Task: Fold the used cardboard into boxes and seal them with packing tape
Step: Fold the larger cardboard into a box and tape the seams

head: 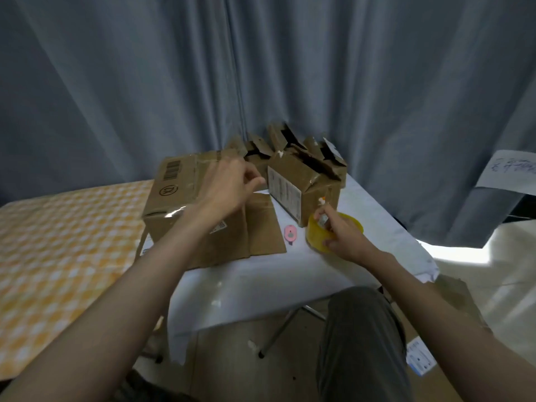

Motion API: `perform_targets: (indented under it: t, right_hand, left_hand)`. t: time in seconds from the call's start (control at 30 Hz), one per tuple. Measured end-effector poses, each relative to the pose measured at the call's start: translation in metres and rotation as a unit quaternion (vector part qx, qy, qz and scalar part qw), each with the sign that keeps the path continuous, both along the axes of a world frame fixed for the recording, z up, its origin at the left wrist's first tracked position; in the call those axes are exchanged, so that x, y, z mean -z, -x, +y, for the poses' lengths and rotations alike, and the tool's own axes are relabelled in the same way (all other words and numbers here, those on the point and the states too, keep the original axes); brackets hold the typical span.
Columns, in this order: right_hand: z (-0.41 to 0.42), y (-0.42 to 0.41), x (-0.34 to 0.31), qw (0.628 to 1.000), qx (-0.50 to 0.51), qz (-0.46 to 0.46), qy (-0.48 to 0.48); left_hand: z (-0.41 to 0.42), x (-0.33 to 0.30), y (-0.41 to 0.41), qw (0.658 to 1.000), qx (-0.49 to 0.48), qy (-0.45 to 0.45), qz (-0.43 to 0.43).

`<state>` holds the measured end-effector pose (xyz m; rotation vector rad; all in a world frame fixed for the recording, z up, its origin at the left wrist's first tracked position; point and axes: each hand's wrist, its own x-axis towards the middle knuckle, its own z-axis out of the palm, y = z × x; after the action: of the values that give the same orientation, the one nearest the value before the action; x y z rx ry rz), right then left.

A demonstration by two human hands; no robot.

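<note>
Big cardboard box (197, 210) sits on the counter (290, 271), long axis left-right. Left hand (229, 184) is over its top, fingers curled, contents of that grip unclear. Right of the box, right hand (342, 233) grasps the yellow tape roll (322, 236); I judge tape travels leftward.

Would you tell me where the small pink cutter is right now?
In the head view, the pink cutter lies on the white table, between the cardboard flap and the yellow tape roll.
</note>
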<state>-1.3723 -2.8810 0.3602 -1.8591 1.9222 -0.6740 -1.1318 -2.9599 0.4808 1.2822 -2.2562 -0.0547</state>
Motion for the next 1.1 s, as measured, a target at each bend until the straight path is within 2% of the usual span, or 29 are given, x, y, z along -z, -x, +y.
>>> perform_targets:
  t: [0.17,0.27,0.3,0.37,0.43,0.5,0.73,0.93,1.1]
  right_hand:
    - [-0.006,-0.011,0.017,0.997,0.016,0.082,0.002]
    - [-0.016,-0.028,-0.005,0.982,0.037,0.183,0.024]
    - [-0.020,-0.038,-0.016,0.984,0.040,0.168,0.047]
    - [-0.030,-0.065,-0.039,0.995,0.025,0.038,0.087]
    - [-0.040,-0.097,-0.058,0.988,0.009,-0.096,0.118]
    - [-0.049,-0.122,-0.074,0.976,-0.001,-0.168,0.141]
    - [-0.063,-0.130,-0.079,0.979,-0.065,-0.160,0.105]
    - [-0.053,-0.114,-0.062,0.945,-0.123,-0.293,0.081]
    - [-0.054,-0.116,-0.056,0.953,-0.164,-0.209,0.146]
  left_hand:
    - [-0.007,0.001,-0.055,0.999,-0.003,-0.010,0.037]
    - [-0.006,0.010,-0.077,0.999,-0.003,-0.004,0.053]
    - [-0.006,0.013,-0.082,0.998,0.002,0.001,0.061]
    - [-0.006,0.020,-0.087,0.997,0.013,0.007,0.077]
    - [-0.008,0.028,-0.088,0.996,0.018,0.005,0.087]
    - [-0.010,0.035,-0.089,0.995,0.019,-0.008,0.094]
    - [-0.014,0.045,-0.098,0.992,0.033,-0.012,0.124]
    - [-0.015,0.044,-0.099,0.990,0.032,-0.023,0.133]
    - [-0.016,0.042,-0.101,0.990,0.033,-0.037,0.132]
